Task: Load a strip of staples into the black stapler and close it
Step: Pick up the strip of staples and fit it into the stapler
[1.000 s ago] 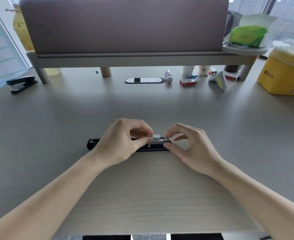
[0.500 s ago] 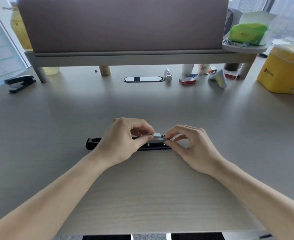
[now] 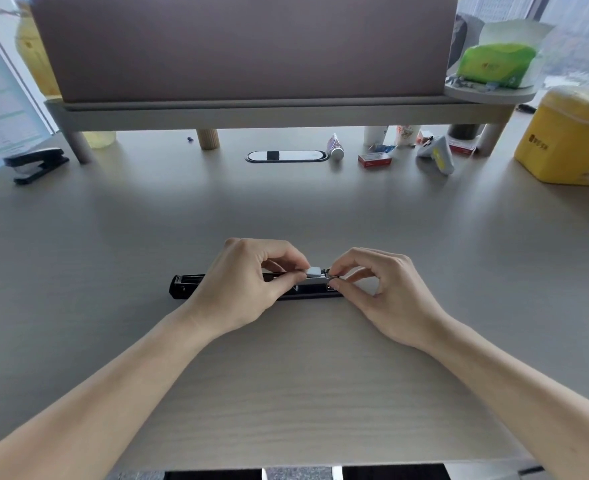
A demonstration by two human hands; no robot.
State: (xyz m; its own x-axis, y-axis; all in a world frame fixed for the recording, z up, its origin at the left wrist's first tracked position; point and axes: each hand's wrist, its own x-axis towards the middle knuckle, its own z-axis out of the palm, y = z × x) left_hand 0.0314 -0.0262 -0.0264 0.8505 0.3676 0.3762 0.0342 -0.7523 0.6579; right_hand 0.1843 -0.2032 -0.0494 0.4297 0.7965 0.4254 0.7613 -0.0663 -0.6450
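Two hands meet over the middle of the tabletop, and between them they hide most of the black stapler, which lies opened out flat, left to right. Only its left end and a dark run of its base show clearly. The left hand is curled, thumb and forefinger pinched on a small pale grey piece that sits on the metal channel; whether that is the strip of staples or part of the mechanism is hard to make out. The right hand pinches the channel's right tip, other fingers loosely bent. Far back, a small red box lies shut, its contents unseen. A second dark stapler sits at the far left.
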